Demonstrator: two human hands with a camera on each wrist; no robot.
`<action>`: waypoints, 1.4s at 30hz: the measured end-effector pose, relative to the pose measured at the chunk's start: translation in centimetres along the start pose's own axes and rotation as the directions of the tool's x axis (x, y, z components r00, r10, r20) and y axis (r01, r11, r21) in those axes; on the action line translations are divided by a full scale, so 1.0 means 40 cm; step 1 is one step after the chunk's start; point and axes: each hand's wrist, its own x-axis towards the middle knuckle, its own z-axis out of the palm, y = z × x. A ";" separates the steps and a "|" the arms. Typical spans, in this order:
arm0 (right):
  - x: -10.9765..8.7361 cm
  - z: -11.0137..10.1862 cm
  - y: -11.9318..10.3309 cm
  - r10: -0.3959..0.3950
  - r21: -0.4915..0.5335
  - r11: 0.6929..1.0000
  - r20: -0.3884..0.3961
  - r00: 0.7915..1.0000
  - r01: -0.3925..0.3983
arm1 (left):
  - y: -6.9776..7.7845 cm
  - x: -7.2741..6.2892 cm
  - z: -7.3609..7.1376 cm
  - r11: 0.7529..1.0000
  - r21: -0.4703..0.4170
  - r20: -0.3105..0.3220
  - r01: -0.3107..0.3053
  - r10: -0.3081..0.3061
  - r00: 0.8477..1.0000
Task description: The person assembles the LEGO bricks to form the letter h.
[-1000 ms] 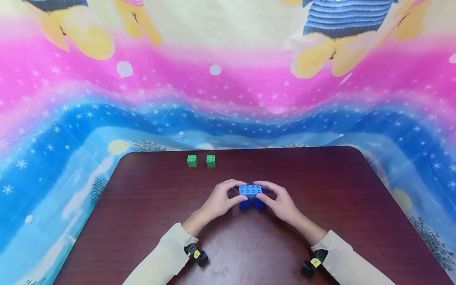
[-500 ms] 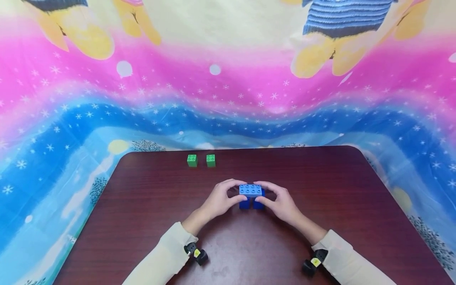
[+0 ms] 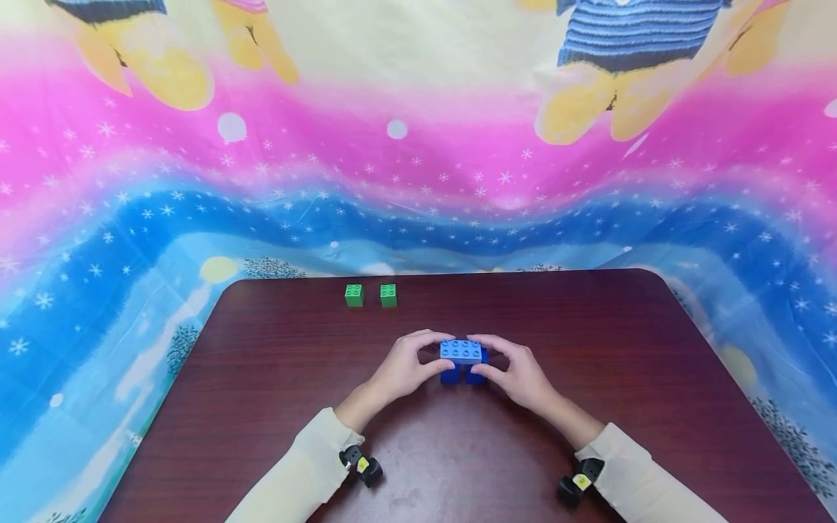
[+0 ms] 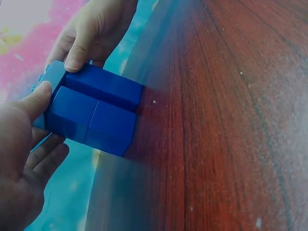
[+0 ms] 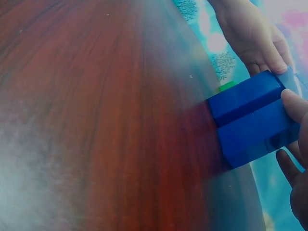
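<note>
Clamping light blue brick (image 3: 461, 351) with left hand (image 3: 397, 369); pinching right dark blue column (image 5: 243, 143), beneath brick, with right hand (image 3: 525, 375). Newly resting right thumb (image 5: 292, 103) lower, on column instead of brick; probably steadying column. Leaving 2 green blocks (image 3: 389, 296) beyond brick.

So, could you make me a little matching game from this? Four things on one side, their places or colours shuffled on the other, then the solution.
Things:
1. light blue brick
2. green bricks
3. table
4. sleeves

Places or colours:
A. near the table's far edge
B. cream-coloured
C. over the dark blue stacks
D. reddish brown

Right pairs: 1-C, 2-A, 3-D, 4-B
</note>
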 end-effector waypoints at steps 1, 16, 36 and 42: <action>0.001 -0.001 0.000 -0.005 0.002 1.000 0.002 1.000 0.005 | 0.000 0.000 0.000 1.000 -0.003 0.000 0.002 -0.002 1.000; 0.021 -0.021 0.009 -0.044 -0.032 0.998 0.073 0.996 0.047 | -0.002 -0.002 0.005 1.000 -0.009 -0.016 -0.008 0.008 1.000; -0.006 0.010 -0.002 -0.020 -0.009 1.000 -0.057 0.998 0.020 | -0.014 -0.007 0.009 0.999 -0.011 -0.014 -0.037 0.037 0.999; -0.001 0.009 -0.009 -0.011 0.010 1.000 -0.051 0.999 0.011 | -0.013 -0.005 0.002 0.998 -0.030 -0.039 -0.051 0.050 0.998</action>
